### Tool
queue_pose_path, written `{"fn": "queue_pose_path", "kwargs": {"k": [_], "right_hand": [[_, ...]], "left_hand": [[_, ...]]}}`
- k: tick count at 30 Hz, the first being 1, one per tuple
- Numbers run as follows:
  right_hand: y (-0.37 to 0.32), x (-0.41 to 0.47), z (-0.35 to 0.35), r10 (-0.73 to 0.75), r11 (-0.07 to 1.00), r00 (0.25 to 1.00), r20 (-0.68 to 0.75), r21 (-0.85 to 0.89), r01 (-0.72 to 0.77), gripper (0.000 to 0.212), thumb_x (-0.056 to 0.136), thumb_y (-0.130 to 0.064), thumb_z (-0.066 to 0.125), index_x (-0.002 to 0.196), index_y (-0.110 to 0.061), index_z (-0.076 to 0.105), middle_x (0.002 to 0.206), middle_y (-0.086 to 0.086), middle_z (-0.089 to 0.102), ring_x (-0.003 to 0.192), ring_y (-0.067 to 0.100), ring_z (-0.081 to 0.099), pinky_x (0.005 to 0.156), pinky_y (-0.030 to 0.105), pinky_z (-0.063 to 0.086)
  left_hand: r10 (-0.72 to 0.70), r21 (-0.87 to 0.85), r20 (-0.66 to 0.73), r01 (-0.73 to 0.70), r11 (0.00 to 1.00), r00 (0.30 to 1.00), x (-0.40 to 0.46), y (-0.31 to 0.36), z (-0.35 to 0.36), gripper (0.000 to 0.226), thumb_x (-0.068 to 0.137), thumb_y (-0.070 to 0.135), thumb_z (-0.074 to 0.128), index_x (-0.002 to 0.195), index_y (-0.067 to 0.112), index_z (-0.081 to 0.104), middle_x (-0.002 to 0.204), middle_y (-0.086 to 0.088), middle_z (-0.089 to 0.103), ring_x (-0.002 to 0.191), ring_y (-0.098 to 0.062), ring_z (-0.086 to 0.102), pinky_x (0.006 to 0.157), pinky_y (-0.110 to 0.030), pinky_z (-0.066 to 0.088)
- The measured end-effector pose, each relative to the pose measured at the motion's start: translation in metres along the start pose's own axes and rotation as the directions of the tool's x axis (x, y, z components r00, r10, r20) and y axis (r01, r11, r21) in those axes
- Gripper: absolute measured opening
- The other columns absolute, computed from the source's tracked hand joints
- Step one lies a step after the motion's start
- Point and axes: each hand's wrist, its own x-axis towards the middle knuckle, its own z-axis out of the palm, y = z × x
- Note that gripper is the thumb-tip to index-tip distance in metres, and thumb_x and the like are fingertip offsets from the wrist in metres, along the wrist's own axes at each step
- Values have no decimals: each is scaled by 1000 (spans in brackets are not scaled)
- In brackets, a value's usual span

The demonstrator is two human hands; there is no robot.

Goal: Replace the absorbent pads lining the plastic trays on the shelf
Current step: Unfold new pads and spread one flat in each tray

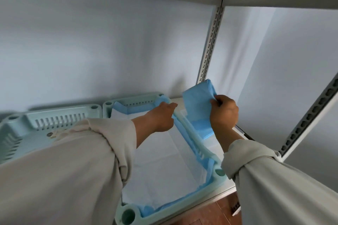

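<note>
A pale green plastic tray point(204, 153) stands on the shelf, lined with a white pad with blue edges point(161, 162). My left hand point(161, 116) reaches over the tray's far right corner and touches the pad's blue edge at the rim; its fingertips are hidden. My right hand point(224, 112) pinches a folded blue pad point(198, 104) and holds it up just right of the tray. A second green tray point(54, 115) sits to the left, partly behind my left sleeve.
More blue pads point(203, 130) lie flat on the white shelf board point(222, 192) beside the tray. A perforated metal upright point(210, 42) stands at the back right corner, another point(309, 117) at the front right. A shelf runs overhead. Wooden floor point(206, 213) shows below.
</note>
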Motion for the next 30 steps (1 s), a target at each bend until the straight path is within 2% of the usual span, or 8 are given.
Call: {"fn": "queue_pose_path", "kwargs": {"k": [3,6,12,14,18,21,26,30], "right_hand": [[-21,-5,-9,99,968,995,-32,235,-88,17,87,-19,62,101,-17,72,90,8,70,89,29,61,71,25,39],[-40,-23,-13,90,922,996,27,376,-93,12,85,-15,66,94,-14,74,85,6,70,81,22,60,76,27,46],[-81,-64,-9,8,899,991,132,434,-65,14,84,-16,68,97,-15,75,89,2,71,82,16,60,79,27,46],[-100,-80,-5,-29,892,984,176,449,-54,15,84,-15,69,98,-13,75,90,4,71,82,17,60,79,27,47],[-134,-114,6,-133,865,955,265,501,-18,16,82,-14,70,97,-9,75,91,6,73,83,21,65,86,36,53],[-153,-146,10,-184,841,922,341,540,-32,19,83,-11,70,101,-6,73,88,3,69,82,17,63,85,30,52],[-163,-192,20,-221,809,871,438,582,-87,18,84,-9,69,101,-5,72,91,1,68,86,16,63,86,30,51],[-142,-226,34,-173,789,839,516,583,-196,8,82,-9,70,87,-15,72,79,-7,68,74,10,63,75,25,50]], "left_hand": [[5,-2,-31,-5,1000,999,-9,0,-17,61,98,15,42,151,18,14,157,-11,13,143,-27,23,115,-36,25],[-4,-16,-75,3,1000,997,-24,0,-37,62,97,16,44,151,16,14,154,-14,21,140,-29,29,113,-35,29],[-32,29,-95,35,999,995,-78,-14,-72,66,97,21,46,152,16,9,155,-14,18,141,-28,27,114,-35,28],[-67,28,-129,72,997,989,-102,-28,-88,67,97,22,46,152,16,8,155,-14,17,141,-27,26,114,-33,27],[-163,-4,-181,165,986,970,-149,-59,-109,67,98,23,46,152,16,7,155,-14,18,141,-26,26,112,-30,26],[-234,-19,-211,236,972,949,-184,-85,-111,68,96,24,48,152,15,10,154,-14,21,140,-26,28,112,-30,27],[-325,-116,-236,306,945,916,-219,-123,-89,72,94,24,53,152,18,11,150,-14,29,136,-27,34,110,-32,31],[-416,-351,-298,306,885,859,-230,-152,-52,80,86,21,65,151,22,19,143,-13,39,127,-30,47,107,-38,39]]}}
